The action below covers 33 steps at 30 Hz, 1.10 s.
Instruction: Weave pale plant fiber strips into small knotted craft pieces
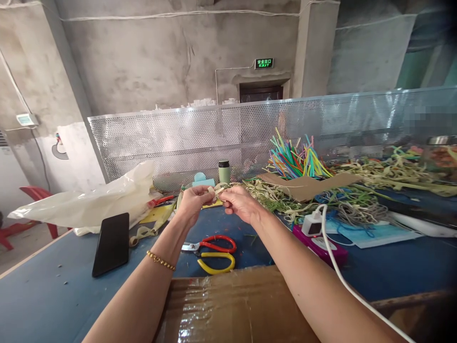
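Observation:
Both of my hands meet over the blue table (250,247), fingertips nearly touching. Between them is a pale, flat fibre strip (214,190), like dried leaf or husk. My left hand (193,204) pinches one part of it between thumb and forefinger. Thumb and fingers of my right hand (238,202) close on the strip's other side. Below the hands, scissors (214,255) with one red and one yellow handle lie on the table. Behind the hands stands a green bottle (223,172) with a black lid. The strip's far end is hard to make out.
A black phone (111,244) and a plastic bag (85,200) lie at left. To the right are loose dried strips (271,197), colourful stems (298,157), cardboard (307,186) and a purple power block (321,247) with a white cable. A cardboard box (235,305) sits nearest me.

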Each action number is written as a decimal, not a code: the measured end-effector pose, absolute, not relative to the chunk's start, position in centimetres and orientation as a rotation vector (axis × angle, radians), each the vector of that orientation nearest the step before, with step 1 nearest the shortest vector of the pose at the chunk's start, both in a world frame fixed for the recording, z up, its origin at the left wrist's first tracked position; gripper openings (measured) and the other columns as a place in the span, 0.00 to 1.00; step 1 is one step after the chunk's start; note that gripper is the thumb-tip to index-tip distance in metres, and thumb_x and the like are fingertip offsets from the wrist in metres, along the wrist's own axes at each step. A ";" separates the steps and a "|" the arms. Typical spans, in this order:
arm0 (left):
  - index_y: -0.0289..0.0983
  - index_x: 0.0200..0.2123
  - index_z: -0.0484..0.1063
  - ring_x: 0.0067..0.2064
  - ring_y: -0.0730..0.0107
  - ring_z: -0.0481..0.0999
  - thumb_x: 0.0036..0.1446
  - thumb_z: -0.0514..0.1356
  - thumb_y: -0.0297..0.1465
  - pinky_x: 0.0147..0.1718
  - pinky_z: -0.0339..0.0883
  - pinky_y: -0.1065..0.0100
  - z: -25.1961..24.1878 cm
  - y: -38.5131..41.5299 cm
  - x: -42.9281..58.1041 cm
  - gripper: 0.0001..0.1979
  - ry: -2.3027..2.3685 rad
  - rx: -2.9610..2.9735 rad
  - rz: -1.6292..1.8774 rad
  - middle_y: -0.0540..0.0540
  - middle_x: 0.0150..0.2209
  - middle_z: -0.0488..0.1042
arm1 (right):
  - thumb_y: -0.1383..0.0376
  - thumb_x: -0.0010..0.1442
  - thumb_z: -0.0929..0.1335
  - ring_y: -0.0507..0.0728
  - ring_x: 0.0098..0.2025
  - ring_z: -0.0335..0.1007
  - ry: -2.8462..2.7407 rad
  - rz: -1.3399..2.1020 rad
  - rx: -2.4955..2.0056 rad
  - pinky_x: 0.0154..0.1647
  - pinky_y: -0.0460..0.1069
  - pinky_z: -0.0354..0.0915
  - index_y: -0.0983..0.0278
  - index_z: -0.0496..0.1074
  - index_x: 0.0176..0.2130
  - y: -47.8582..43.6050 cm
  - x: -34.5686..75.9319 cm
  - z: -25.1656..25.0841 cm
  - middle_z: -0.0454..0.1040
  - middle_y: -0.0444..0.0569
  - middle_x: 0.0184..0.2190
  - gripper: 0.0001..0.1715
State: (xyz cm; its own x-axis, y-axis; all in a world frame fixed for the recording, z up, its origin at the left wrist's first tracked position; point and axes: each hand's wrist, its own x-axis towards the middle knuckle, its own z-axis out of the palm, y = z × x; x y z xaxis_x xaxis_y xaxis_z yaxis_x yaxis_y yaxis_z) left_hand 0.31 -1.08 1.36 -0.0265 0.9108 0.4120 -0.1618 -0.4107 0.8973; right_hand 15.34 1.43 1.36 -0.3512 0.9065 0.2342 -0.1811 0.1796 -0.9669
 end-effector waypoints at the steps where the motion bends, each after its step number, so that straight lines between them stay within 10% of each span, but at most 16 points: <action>1: 0.32 0.26 0.78 0.25 0.74 0.70 0.35 0.73 0.33 0.30 0.64 0.68 1.3 -1.1 0.4 0.13 0.848 1.379 1.587 0.47 0.23 0.74 | 0.70 0.43 0.71 0.46 0.19 0.51 -1.445 1.380 -0.742 0.13 0.42 0.48 0.64 0.64 0.19 1.4 15.2 1.3 0.58 0.38 0.15 0.10; 10: 0.32 0.26 0.78 0.25 0.76 0.69 0.33 0.71 0.28 0.29 0.64 0.69 1.7 -0.9 0.2 0.11 0.933 1.306 1.740 0.49 0.24 0.74 | 0.63 0.49 0.71 0.47 0.18 0.51 -1.482 1.265 -0.718 0.15 0.44 0.47 0.65 0.70 0.25 1.1 15.2 1.6 0.64 0.41 0.19 0.08; 15: 0.32 0.20 0.73 0.25 0.77 0.68 0.29 0.72 0.24 0.28 0.64 0.70 2.1 -0.7 -0.9 0.11 0.799 1.143 1.695 0.51 0.22 0.70 | 0.66 0.53 0.69 0.51 0.25 0.61 -1.666 0.632 -0.650 0.26 0.47 0.58 0.64 0.74 0.29 1.6 15.3 1.5 0.71 0.45 0.25 0.03; 33: 0.29 0.31 0.73 0.25 0.76 0.71 0.51 0.58 0.16 0.29 0.69 0.72 2.0 -0.6 -1.2 0.06 0.677 0.887 1.386 0.46 0.25 0.72 | 0.65 0.61 0.71 0.51 0.31 0.67 -1.849 0.162 -0.404 0.33 0.47 0.63 0.63 0.79 0.32 2.5 14.7 0.6 0.71 0.46 0.30 0.06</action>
State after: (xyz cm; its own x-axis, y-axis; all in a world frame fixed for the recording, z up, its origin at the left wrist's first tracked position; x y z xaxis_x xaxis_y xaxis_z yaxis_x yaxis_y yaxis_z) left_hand -1.23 -0.63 2.04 0.0932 0.9910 0.0963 -0.5332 -0.0320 0.8454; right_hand 14.73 2.51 0.61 -0.2634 0.3547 0.8971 0.1930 0.9305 -0.3112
